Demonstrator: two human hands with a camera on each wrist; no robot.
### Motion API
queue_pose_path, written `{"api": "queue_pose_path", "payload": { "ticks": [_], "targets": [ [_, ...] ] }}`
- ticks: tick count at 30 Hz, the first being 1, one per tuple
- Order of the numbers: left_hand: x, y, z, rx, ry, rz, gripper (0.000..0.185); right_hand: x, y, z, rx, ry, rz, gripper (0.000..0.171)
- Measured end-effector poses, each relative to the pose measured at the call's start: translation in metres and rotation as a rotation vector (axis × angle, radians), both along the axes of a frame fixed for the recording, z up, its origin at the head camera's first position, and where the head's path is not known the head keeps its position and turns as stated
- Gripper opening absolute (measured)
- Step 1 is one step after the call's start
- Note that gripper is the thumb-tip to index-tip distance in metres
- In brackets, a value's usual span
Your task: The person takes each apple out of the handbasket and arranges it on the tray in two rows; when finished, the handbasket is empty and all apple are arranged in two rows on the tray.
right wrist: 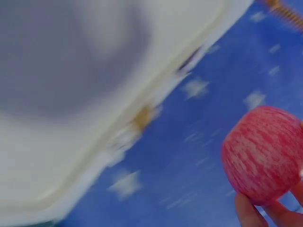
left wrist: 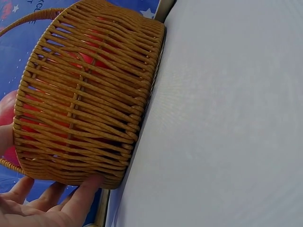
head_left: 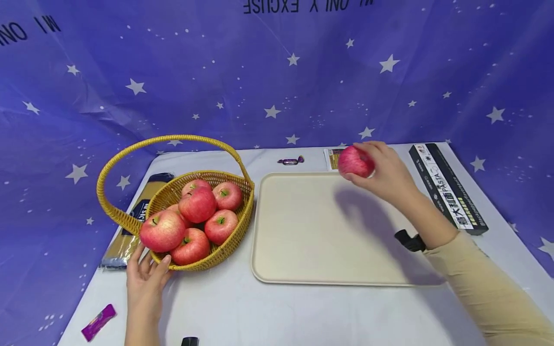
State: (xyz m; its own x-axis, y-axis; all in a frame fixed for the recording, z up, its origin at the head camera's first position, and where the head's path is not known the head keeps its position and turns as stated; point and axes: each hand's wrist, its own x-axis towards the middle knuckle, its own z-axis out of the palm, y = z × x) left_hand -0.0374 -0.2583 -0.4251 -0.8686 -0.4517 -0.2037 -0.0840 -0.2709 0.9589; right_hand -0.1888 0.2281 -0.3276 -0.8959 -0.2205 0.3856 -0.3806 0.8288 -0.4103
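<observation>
A red apple (head_left: 356, 161) is gripped in my right hand (head_left: 385, 173), raised over the far right part of a beige tray (head_left: 303, 230). The right wrist view shows the same apple (right wrist: 262, 155) with fingertips around its underside. My left hand (head_left: 144, 283) holds the near left side of a yellow wicker basket (head_left: 233, 242), its thumb at the rim. From the left wrist, the fingers (left wrist: 85, 198) are seen against the woven wall of the basket (left wrist: 85, 104). Several red apples (head_left: 197, 204) are heaped in it under its tall handle.
A packet with yellow-brown contents (head_left: 119, 247) lies partly behind the basket. Beyond the tray are a purple wrapped candy (head_left: 291, 161) and a small packet (head_left: 332, 158). A long black-and-white pasta box (head_left: 450, 190) lies to the right. Another purple wrapper (head_left: 98, 322) is at the near left.
</observation>
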Motion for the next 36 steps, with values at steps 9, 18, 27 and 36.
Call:
{"api": "queue_pose_path", "payload": {
  "ticks": [9,18,27,36],
  "targets": [
    [0.002,0.002,-0.001,0.032,0.006,0.045,0.064,-0.02,0.093,-0.043,0.091,-0.304,-0.186,0.074],
    [0.002,0.003,-0.001,0.022,-0.003,0.046,0.06,-0.025,0.102,-0.061,0.084,-0.333,-0.204,0.079],
    [0.002,0.001,-0.004,0.03,0.019,0.048,0.06,-0.025,0.076,-0.053,0.13,-0.184,-0.186,0.072],
    [0.002,0.003,-0.003,0.026,0.011,0.067,0.059,-0.013,-0.027,-0.035,-0.024,0.009,0.163,0.06]
  ]
}}
